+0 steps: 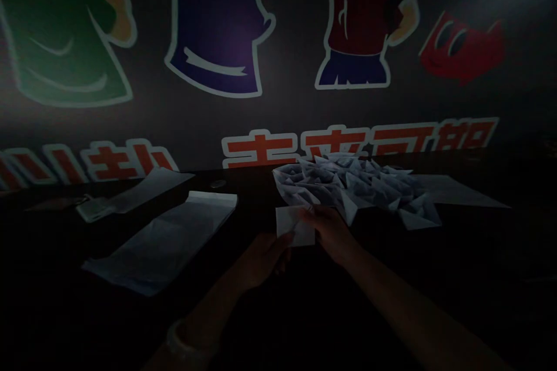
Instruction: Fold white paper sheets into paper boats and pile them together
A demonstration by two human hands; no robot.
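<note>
The scene is very dim. My left hand (264,257) and my right hand (331,233) both pinch a small white sheet of paper (292,225) just above the dark table (456,266). The left hand grips its lower left edge, the right hand its right side. Right behind the sheet lies a heap of several folded white paper pieces (357,188). A pale band sits on my left wrist (183,341).
A stack of flat white sheets (163,243) lies to the left, with another long sheet (145,188) and a small pale object (91,208) behind it. A flat sheet (456,191) lies right of the heap. A cartoon mural with red characters covers the wall (278,110).
</note>
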